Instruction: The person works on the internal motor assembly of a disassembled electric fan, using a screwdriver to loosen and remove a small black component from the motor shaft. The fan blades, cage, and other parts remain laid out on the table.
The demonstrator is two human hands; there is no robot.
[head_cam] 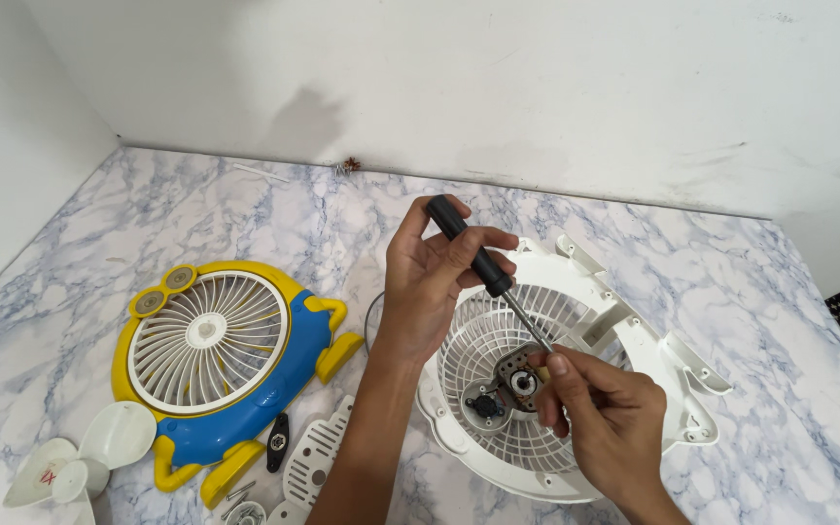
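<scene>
The left hand [432, 282] is closed around a black-handled screwdriver [483, 267], whose shaft slants down to the right onto a small metal motor plate [517, 377]. The right hand [603, 418] pinches that plate between fingertips and thumb, just under the tip. Both hands work over a white fan housing [653, 340] (grille side down), which reaches right to within a short stretch of the marble table [245, 204] edge. Left of the left forearm lies a yellow-and-blue fan front [221, 355], with white fan blades [85, 457] beyond it near the table's near edge. Between forearm and front lie a white cover [315, 457] and a black part [277, 442]. Beyond the hands bare marble runs to the wall.
</scene>
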